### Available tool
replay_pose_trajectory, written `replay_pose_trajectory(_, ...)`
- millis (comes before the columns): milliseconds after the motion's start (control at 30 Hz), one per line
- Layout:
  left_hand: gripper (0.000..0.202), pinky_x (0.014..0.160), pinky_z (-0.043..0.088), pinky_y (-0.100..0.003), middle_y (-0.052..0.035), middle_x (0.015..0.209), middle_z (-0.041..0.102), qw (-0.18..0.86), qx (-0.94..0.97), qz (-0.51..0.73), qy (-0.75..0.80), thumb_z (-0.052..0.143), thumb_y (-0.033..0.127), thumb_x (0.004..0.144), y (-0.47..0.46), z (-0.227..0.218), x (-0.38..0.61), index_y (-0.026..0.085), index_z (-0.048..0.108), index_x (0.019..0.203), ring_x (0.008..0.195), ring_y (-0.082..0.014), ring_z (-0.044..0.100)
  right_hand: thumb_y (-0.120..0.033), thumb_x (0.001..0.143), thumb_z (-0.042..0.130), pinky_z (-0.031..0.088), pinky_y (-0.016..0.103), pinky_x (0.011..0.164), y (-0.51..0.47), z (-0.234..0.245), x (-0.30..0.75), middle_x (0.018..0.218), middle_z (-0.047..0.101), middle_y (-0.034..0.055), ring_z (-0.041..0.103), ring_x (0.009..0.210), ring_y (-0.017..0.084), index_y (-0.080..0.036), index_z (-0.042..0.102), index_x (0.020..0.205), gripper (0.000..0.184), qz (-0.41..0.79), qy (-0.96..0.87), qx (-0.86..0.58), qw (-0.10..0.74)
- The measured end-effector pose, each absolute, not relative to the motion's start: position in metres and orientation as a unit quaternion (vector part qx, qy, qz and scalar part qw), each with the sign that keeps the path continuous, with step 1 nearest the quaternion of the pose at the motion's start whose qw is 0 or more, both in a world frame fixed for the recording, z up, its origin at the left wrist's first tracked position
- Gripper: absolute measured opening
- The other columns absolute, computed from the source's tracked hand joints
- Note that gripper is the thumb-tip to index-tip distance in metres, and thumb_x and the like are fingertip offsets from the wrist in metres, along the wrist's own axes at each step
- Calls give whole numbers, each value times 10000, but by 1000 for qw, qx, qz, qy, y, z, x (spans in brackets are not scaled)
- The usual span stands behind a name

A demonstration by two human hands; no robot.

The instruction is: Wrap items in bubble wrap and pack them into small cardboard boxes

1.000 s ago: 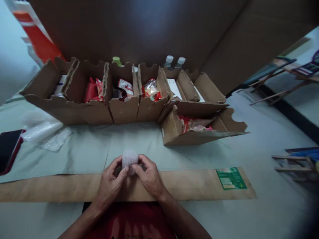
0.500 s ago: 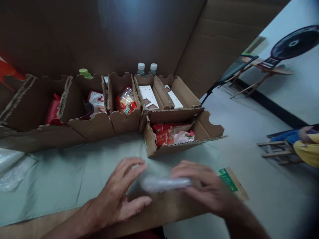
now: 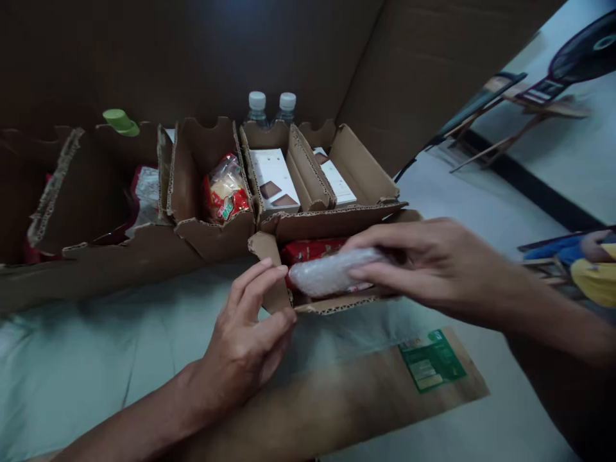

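Observation:
My right hand (image 3: 433, 260) grips one end of a bubble-wrapped packet (image 3: 337, 272), whitish and blurred, with thumb and fingers. It holds the packet over the front cardboard box (image 3: 332, 307), in which red packages (image 3: 308, 249) are partly hidden beneath it. My left hand (image 3: 253, 324) is at that box's left front corner, thumb and fingers apart. Its fingertips come close to the cardboard and to the packet's left end; whether they touch is hard to tell.
Behind stands a row of cardboard bins holding a red-and-clear snack bag (image 3: 226, 192), white boxes (image 3: 274, 176) and other packets. Two white-capped bottles (image 3: 257, 106) and a green cap (image 3: 120, 122) show behind. A green label (image 3: 433, 361) lies front right; a seated person (image 3: 594, 269) is beyond.
My right hand has carried the bubble-wrapped packet forward from the table's front edge to over the front box. The left hand has moved up to the box's left corner. The view has shifted right.

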State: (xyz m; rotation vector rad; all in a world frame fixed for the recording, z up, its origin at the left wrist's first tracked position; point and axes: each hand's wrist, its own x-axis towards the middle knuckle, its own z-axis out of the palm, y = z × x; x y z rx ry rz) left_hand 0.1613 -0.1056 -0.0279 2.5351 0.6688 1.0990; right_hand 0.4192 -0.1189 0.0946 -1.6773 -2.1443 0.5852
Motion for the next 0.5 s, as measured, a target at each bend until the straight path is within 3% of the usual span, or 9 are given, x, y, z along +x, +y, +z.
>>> replay_pose_trajectory(133, 198, 1129, 464, -534, -149, 1484, 450, 155, 880, 383, 233, 645, 21, 857, -105, -29, 162, 180, 637, 976, 1465, -351, 397, -204, 854, 661, 376, 250, 620, -90, 76, 393, 818, 765, -10, 646, 705, 152, -249, 791, 968, 180, 273, -775, -570, -1)
replay_pose_trajectory(300, 205, 1130, 464, -540, -165, 1490, 443, 161, 881, 377, 237, 640, 21, 850, -106, -32, 159, 171, 638, 990, 1469, -355, 388, -161, 863, 628, 360, 258, 624, -71, 67, 372, 857, 778, 26, 688, 784, 193, -246, 799, 932, 203, 264, -763, -557, -195)
replay_pose_trajectory(400, 216, 1134, 457, -562, -180, 1485, 448, 168, 885, 366, 234, 623, 22, 842, -105, -32, 158, 165, 642, 1003, 1470, -368, 383, -200, 841, 667, 357, 266, 591, -61, 60, 374, 827, 773, 29, 693, 744, 206, -240, 801, 914, 158, 259, -771, -536, -228)
replay_pose_trajectory(500, 210, 1154, 430, -587, -198, 1530, 414, 172, 882, 371, 235, 612, 66, 853, -108, -26, 157, 162, 644, 1037, 1491, -381, 361, -196, 741, 757, 414, 275, 612, -65, 49, 388, 832, 782, 3, 705, 723, 211, -274, 814, 962, 241, 278, -790, -523, -156)
